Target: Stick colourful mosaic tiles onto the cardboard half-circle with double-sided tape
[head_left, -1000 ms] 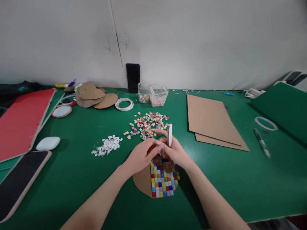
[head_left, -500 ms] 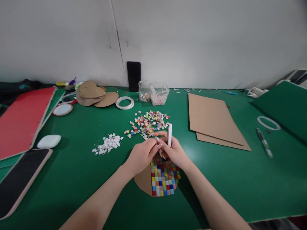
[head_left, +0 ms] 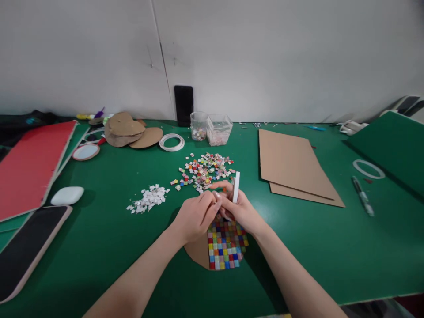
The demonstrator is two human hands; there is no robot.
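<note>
My left hand (head_left: 197,214) is closed in a pinch, its fingertips meeting those of my right hand. Whatever lies between them is too small or hidden to make out. A slim white stick-like tool (head_left: 236,187) stands up out of my right hand (head_left: 245,212), which is closed around it; its lower end is hidden. Below both hands lies a round cardboard piece (head_left: 198,252), its right part covered with rows of small coloured mosaic tiles (head_left: 225,251). Just beyond the fingers is a heap of loose mosaic tiles (head_left: 207,170), many showing white backs.
White paper scraps (head_left: 149,199) lie left of the hands. Behind are two clear containers (head_left: 219,130), a propped phone (head_left: 183,106), a tape roll (head_left: 171,142) and cardboard discs (head_left: 147,138). Cardboard sheets (head_left: 294,163) and a pen (head_left: 362,196) lie right; another phone (head_left: 29,247) lies left.
The white tool has tilted slightly to the right in my right hand. Both hands stay together over the tiled disc, with only small finger movements.
</note>
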